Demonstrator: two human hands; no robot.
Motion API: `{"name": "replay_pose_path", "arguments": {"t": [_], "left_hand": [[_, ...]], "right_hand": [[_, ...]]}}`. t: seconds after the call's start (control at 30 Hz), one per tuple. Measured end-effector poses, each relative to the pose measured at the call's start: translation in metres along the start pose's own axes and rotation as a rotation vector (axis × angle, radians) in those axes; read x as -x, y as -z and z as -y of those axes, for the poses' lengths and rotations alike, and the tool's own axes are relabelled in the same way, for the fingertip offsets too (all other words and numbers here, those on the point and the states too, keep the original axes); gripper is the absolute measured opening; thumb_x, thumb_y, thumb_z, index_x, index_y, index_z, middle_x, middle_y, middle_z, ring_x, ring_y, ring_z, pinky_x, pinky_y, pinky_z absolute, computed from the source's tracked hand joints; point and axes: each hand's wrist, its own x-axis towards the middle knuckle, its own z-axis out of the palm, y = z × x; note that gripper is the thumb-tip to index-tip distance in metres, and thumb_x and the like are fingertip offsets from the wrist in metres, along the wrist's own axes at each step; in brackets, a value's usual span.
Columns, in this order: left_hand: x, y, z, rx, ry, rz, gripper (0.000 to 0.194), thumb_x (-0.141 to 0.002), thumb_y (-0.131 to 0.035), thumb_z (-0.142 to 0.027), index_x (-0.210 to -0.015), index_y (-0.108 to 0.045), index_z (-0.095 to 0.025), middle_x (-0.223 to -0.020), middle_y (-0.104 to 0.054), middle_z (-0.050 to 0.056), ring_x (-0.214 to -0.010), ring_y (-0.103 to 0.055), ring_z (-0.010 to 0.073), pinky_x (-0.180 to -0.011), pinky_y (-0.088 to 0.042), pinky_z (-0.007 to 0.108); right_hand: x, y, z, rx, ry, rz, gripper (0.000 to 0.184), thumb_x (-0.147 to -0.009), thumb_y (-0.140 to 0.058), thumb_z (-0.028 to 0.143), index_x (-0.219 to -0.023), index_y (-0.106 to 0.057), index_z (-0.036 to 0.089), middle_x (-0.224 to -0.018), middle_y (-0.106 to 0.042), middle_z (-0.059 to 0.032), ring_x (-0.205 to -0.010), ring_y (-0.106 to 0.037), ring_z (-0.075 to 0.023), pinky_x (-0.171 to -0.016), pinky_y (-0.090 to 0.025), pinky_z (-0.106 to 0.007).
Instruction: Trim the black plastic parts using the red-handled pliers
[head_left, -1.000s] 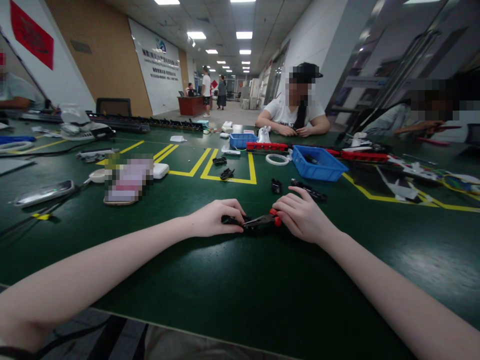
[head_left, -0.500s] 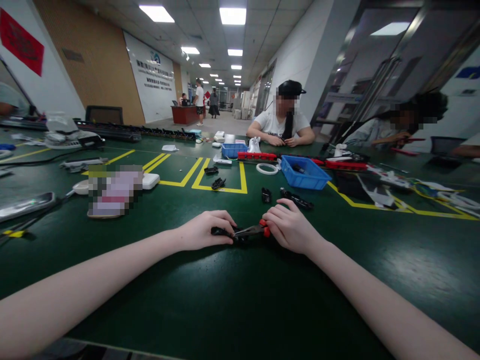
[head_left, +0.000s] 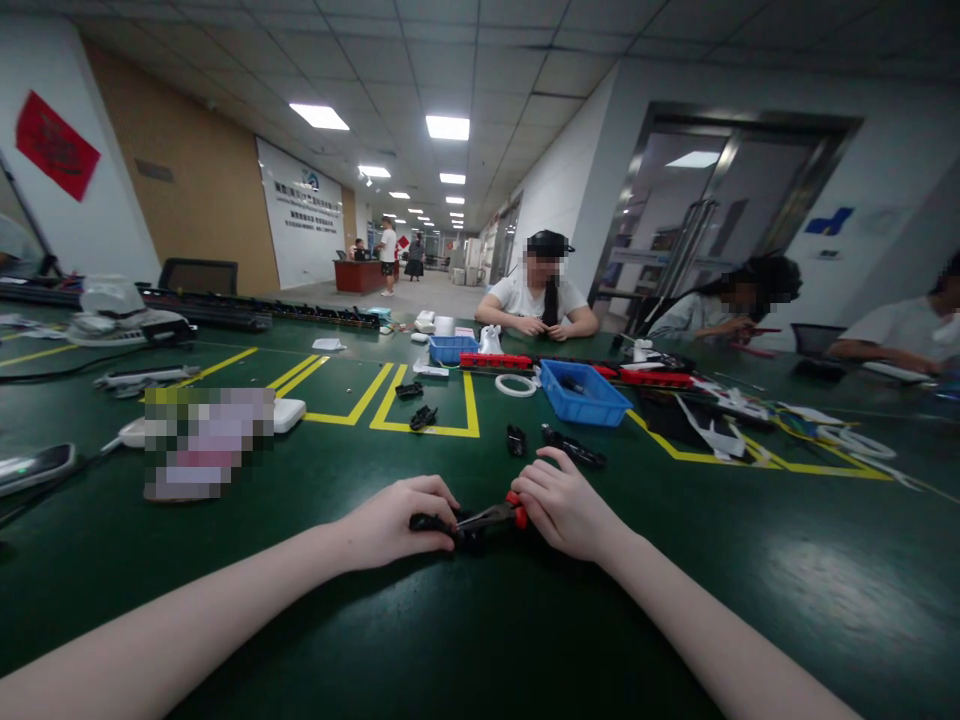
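My left hand [head_left: 397, 518] is closed on a small black part [head_left: 429, 523], which lies low over the green table [head_left: 420, 640]. The exact kind of part cannot be made out. My right hand [head_left: 566, 505] grips pliers with red handles [head_left: 517, 510], and their long, narrow metal jaws [head_left: 484, 517] reach left to the black part. Whether the jaw tips bite on it is too small to tell. Just beyond my right hand lie a short black piece [head_left: 516, 441] and a longer black piece [head_left: 574, 446].
Ahead stands a blue bin [head_left: 585, 395] beside a white ring [head_left: 517, 385]. Two black pieces [head_left: 423, 418] lie around a yellow tape outline [head_left: 472, 405]. A blurred-out flat item [head_left: 214, 445] is at left. Across the table sits a person in a black cap [head_left: 536, 300]; others sit at right.
The whole view has tilted upward, so the table and my hands appear lower. The hands keep the same hold on the black part and pliers.
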Motion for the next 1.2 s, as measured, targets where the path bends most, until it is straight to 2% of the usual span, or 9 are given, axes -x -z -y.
{"name": "replay_pose_path", "arguments": {"t": [0.17, 0.57, 1.0, 1.2], "left_hand": [[0.000, 0.001, -0.001, -0.005, 0.005, 0.010, 0.012, -0.085, -0.070, -0.027, -0.095, -0.071, -0.021, -0.117, -0.060, 0.005, -0.106, -0.060, 0.0218, -0.093, -0.050, 0.036], [-0.002, -0.001, 0.003, 0.001, -0.036, -0.004, 0.015, -0.085, -0.070, -0.028, -0.098, -0.071, -0.021, -0.113, -0.062, 0.006, -0.103, -0.061, 0.0210, -0.091, -0.051, 0.035], [-0.001, -0.002, 0.005, 0.010, -0.060, -0.012, 0.013, -0.085, -0.070, -0.027, -0.096, -0.070, -0.020, -0.113, -0.061, 0.006, -0.103, -0.062, 0.0206, -0.092, -0.050, 0.034], [-0.001, -0.002, 0.006, 0.008, -0.061, -0.012, 0.014, -0.085, -0.070, -0.028, -0.096, -0.071, -0.020, -0.113, -0.062, 0.006, -0.103, -0.062, 0.0205, -0.092, -0.050, 0.033]], "right_hand": [[0.000, 0.000, 0.005, 0.005, -0.021, -0.003, 0.030, -0.098, -0.034, 0.021, -0.092, -0.063, 0.019, -0.084, -0.065, -0.0045, -0.080, -0.058, -0.0178, -0.103, -0.032, -0.046], [0.001, 0.002, -0.004, 0.045, -0.005, 0.002, 0.028, -0.097, -0.034, 0.021, -0.092, -0.062, 0.019, -0.084, -0.065, -0.0037, -0.081, -0.058, -0.0176, -0.103, -0.032, -0.045], [0.000, 0.000, 0.007, 0.057, -0.010, 0.006, 0.028, -0.098, -0.034, 0.021, -0.092, -0.061, 0.019, -0.084, -0.066, -0.0034, -0.081, -0.058, -0.0173, -0.104, -0.032, -0.044], [0.000, 0.000, 0.003, 0.063, -0.013, 0.007, 0.029, -0.098, -0.033, 0.021, -0.092, -0.062, 0.019, -0.084, -0.066, -0.0035, -0.081, -0.058, -0.0173, -0.105, -0.031, -0.044]]}}
